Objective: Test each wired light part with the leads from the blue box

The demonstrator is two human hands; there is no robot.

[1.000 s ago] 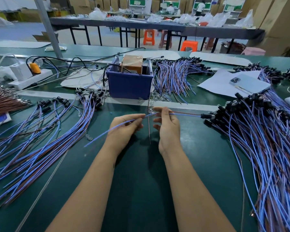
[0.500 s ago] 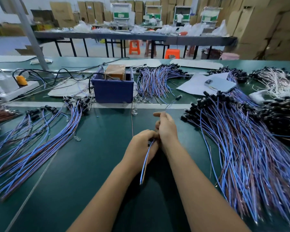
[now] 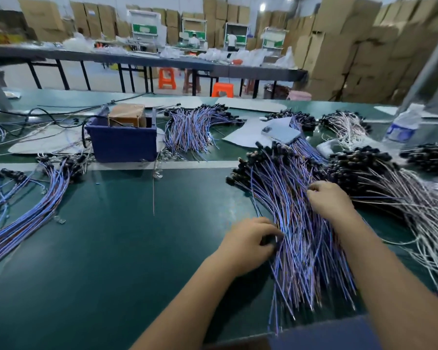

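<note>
A big pile of wired light parts (image 3: 296, 238), blue and brown wires with black heads, lies on the green table at the right. My left hand (image 3: 248, 245) is at the pile's left edge, fingers curled round a few wires. On top of the pile, my right hand (image 3: 330, 202) has its fingertips curled into the wires. The blue box (image 3: 123, 144) with a brown block inside stands at the back left. A thin lead (image 3: 153, 193) runs from it toward me across the table, away from both hands.
Another pile of blue-wired parts (image 3: 33, 213) lies at the left and one more (image 3: 192, 130) behind the box. White-wired parts (image 3: 400, 195) spread at the far right. A phone on papers (image 3: 281, 133) and a water bottle (image 3: 402, 125) stand behind.
Both hands moved right from the table's middle to the big pile. The single wired part held between them is no longer seen apart from the pile. My view turned right.
</note>
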